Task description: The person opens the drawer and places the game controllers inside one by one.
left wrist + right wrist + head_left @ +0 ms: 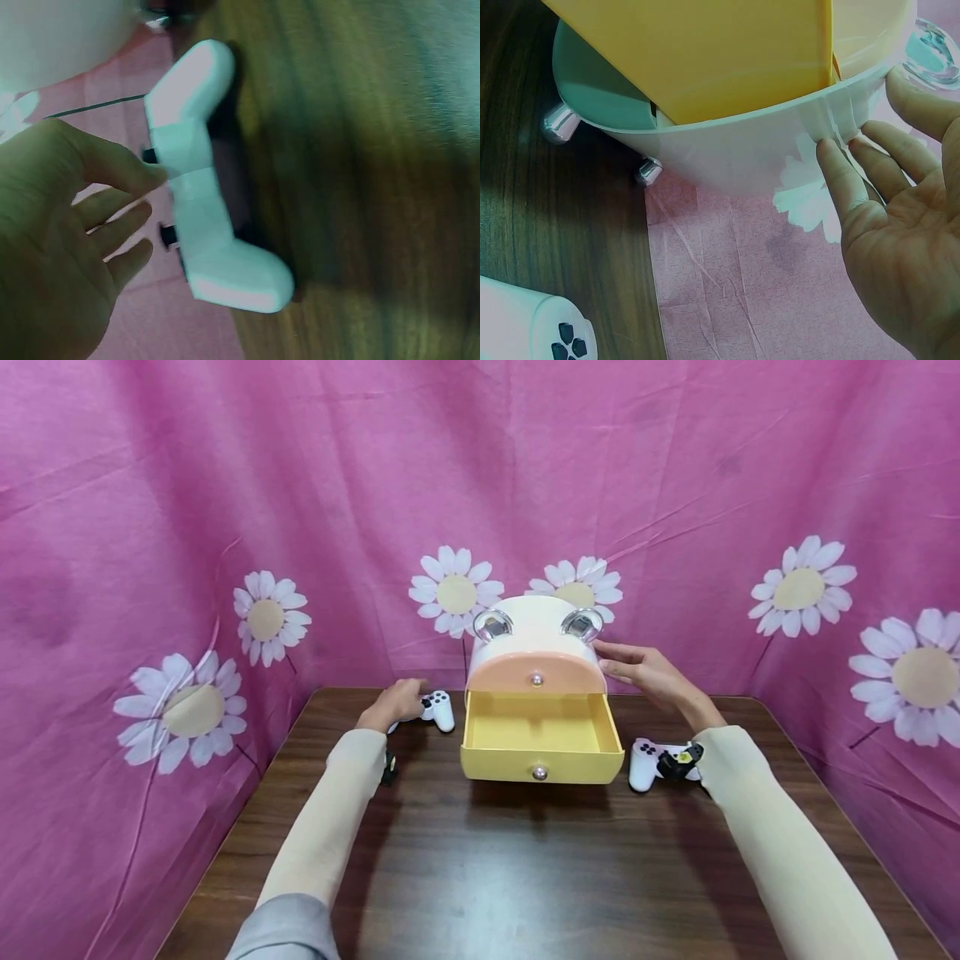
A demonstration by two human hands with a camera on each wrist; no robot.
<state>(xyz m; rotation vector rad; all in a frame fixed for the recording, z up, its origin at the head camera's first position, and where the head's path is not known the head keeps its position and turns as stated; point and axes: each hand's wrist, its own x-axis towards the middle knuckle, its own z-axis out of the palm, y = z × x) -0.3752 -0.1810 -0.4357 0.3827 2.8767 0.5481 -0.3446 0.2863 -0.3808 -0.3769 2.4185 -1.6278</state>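
Note:
A white desktop drawer box [528,610] with two shiny ring eyes stands at the back. Its peach upper drawer [510,673] is closed, and its yellow lower drawer [487,766] is pulled out, with its bare floor visible. My right hand [652,675] rests its fingertips [838,169] on the box's right side, fingers extended, thumb near the front edge. To the left, my left hand [396,703] hovers at a white game controller [202,191]. Its thumb is at the thumbstick side and its other fingers are loosely bent; whether they touch it is unclear.
A second white game controller [643,764] lies right of the box, partly covered by the black wrist device [678,762]. The brown wooden table [540,877] meets a pink curtain [337,485] with white daisies. Silver feet [561,124] hold the box up.

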